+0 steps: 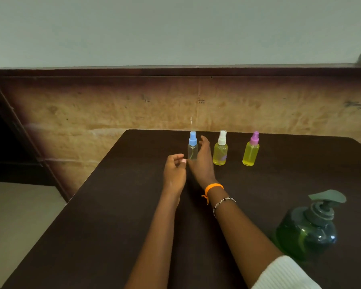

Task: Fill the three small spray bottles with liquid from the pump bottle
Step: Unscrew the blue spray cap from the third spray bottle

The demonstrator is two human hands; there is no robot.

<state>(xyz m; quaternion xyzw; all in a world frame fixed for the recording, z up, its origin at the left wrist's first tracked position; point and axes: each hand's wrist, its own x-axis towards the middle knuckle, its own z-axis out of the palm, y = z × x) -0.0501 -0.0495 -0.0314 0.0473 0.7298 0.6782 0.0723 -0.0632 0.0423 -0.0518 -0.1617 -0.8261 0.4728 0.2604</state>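
Three small spray bottles stand in a row at the far side of the dark table point(113, 226). The blue-capped bottle point(192, 145) on the left looks clear, with no yellow liquid showing. The white-capped bottle point(220, 149) and the pink-capped bottle point(251, 150) hold yellow liquid. My right hand point(202, 161) reaches up beside the blue-capped bottle, fingers extended along its right side; whether it touches is unclear. My left hand point(174, 171) hovers just left of that bottle's base, fingers loosely curled and holding nothing. The green pump bottle point(308, 230) stands at the near right.
A brown wooden panel rises behind the table, with a grey wall above it. The table's left edge drops to a pale floor. A dark blurred object shows at the far right edge on the ledge.
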